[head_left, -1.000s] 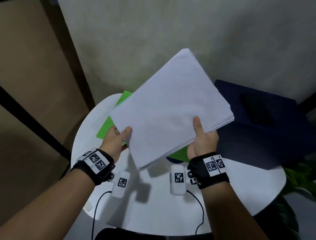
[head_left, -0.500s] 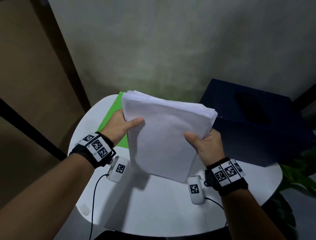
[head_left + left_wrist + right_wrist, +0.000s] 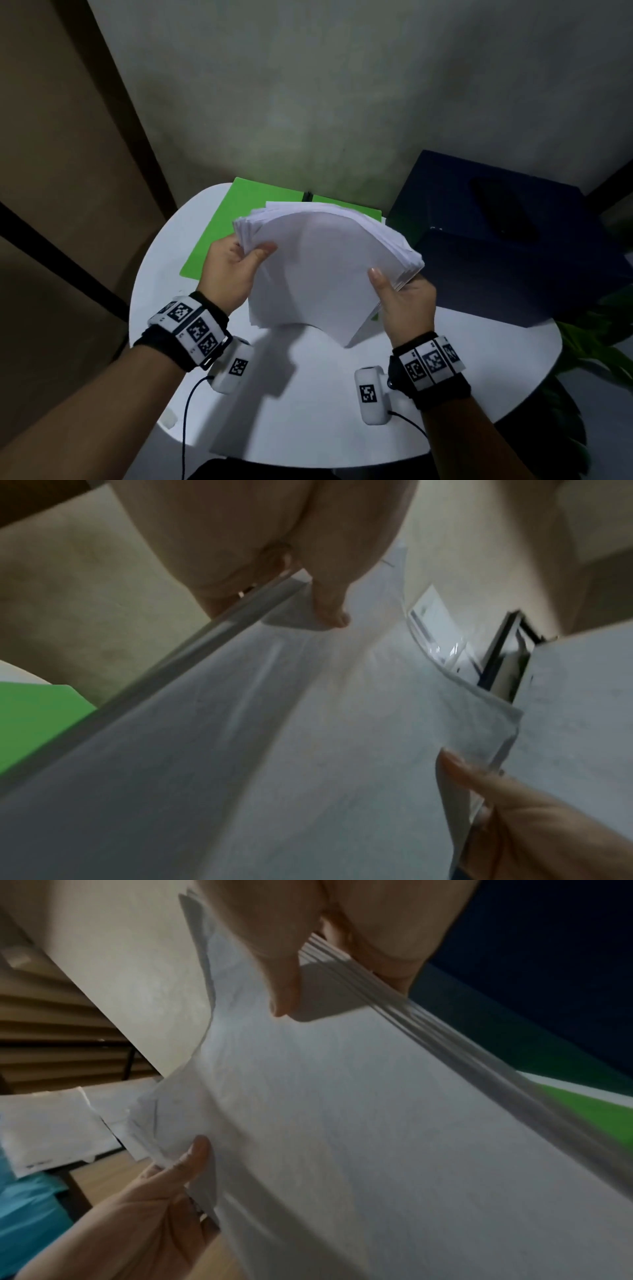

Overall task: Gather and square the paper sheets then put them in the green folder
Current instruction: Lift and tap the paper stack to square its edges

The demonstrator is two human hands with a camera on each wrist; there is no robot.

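A thick stack of white paper sheets [image 3: 318, 270] stands on its lower edge on the round white table [image 3: 308, 404], bowed toward me, its top edges fanned unevenly. My left hand [image 3: 233, 270] grips the stack's left side, thumb on the front face. My right hand [image 3: 400, 301] grips the right side the same way. The wrist views show each thumb pressed on the paper sheets [image 3: 308, 723] [image 3: 377, 1123], with fingers behind. The green folder [image 3: 226, 233] lies flat on the table behind the stack, partly hidden by it.
A dark blue box [image 3: 507, 240] sits on the table's right side, close to my right hand. Green plant leaves [image 3: 596, 342] reach in at the far right. A wall stands just behind the table. Bare tabletop lies in front of the stack.
The stack has swung from lying flat in the air to standing on its lower edge on the table. Both hands shifted to its side edges, and the folder now shows more.
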